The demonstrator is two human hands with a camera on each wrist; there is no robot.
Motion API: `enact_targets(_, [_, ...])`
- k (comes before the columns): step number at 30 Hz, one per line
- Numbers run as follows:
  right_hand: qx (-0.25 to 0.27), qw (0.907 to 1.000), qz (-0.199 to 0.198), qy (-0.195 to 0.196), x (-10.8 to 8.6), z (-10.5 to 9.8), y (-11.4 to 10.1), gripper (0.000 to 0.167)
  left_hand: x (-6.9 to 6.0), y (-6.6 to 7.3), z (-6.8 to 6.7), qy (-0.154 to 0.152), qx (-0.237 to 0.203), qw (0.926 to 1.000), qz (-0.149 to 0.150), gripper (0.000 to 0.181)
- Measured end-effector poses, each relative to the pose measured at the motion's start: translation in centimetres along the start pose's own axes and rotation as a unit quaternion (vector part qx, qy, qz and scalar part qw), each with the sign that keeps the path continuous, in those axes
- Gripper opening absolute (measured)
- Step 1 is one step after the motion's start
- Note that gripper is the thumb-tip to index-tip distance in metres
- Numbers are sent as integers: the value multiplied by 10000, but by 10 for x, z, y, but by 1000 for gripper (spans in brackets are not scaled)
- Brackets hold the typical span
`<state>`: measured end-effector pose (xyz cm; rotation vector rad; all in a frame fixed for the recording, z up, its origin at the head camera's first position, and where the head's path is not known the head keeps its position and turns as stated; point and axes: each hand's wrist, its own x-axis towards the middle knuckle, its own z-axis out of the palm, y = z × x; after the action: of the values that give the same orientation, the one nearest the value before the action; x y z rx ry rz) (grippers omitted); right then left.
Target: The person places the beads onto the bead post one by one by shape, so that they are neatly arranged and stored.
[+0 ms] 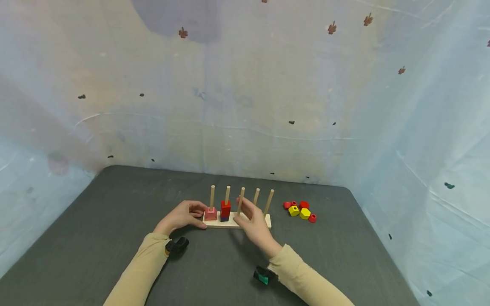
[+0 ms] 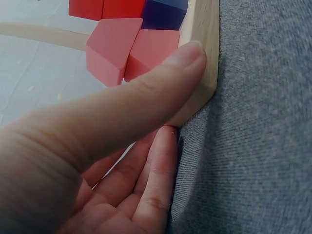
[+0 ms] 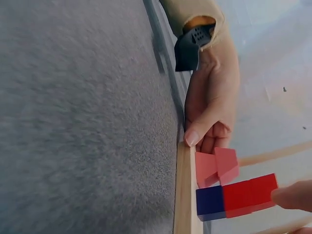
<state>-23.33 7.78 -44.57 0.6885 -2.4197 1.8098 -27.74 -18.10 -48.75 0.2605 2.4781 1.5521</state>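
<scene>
A wooden peg board [image 1: 235, 224] with several upright dowels stands on the dark table. Two pink trapezoid blocks [image 2: 114, 48] are stacked on its leftmost peg. Beside them, the second peg carries a dark blue block [image 3: 210, 202] under red blocks [image 3: 248, 195]. My left hand [image 1: 184, 216] holds the board's left end, thumb [image 2: 146, 92] along the front edge and fingers around the end. At the bare third peg [image 1: 241, 199] is my right hand [image 1: 252, 223], thumb and fingers apart, no block visible between them. Its lower fingers are hidden in the right wrist view.
Right of the board lie several loose pieces: yellow blocks [image 1: 305, 213], a red block [image 1: 304, 205] and smaller red ones [image 1: 312, 218]. A pale patterned sheet [image 1: 229, 106] hangs behind the grey table [image 1: 115, 199] and along its sides.
</scene>
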Motion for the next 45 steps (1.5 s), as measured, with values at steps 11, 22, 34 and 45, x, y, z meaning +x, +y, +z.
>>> enact_targets(11, [-125,9997,56,-202,-35,-37,-3,63,3,-2,0,-27,54,10000,-6,58])
enact_targets(22, [-450,9983,-120,344,-45,-88,-11,56,3,-2,-1,27,108,9999,-96,59])
enact_targets(34, [-1121,9875,-550,959,-31,-141,-12,55,0,1,-1,6,82,9999,-103,58])
enact_targets(45, [-1842,9777,-437,909,-17,-168,30,50,2,0,-1,25,133,9999,-86,56])
